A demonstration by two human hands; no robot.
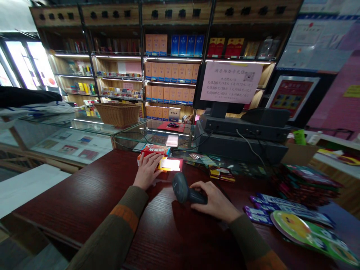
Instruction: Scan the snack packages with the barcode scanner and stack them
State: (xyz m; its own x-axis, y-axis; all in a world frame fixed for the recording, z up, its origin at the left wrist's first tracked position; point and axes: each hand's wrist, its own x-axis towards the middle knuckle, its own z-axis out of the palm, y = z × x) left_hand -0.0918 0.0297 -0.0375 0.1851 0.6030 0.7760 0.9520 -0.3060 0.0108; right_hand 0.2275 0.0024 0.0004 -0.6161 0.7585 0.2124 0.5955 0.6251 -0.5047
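Note:
My left hand is closed around the left end of a small red-and-yellow box, thumb on its near side and fingers over the top. Bright white light covers most of the box's face. Just behind the same fingers is a red carton with white lettering. My right hand grips the handle of a dark grey barcode scanner, its head tilted toward the lit box. Part of the scanner's handle is hidden by my fingers.
A monitor bearing a paper sign stands over a dark cash-register base. To the right lie purple snack packs, a green round package and stacked packets. A wicker basket sits on the glass case.

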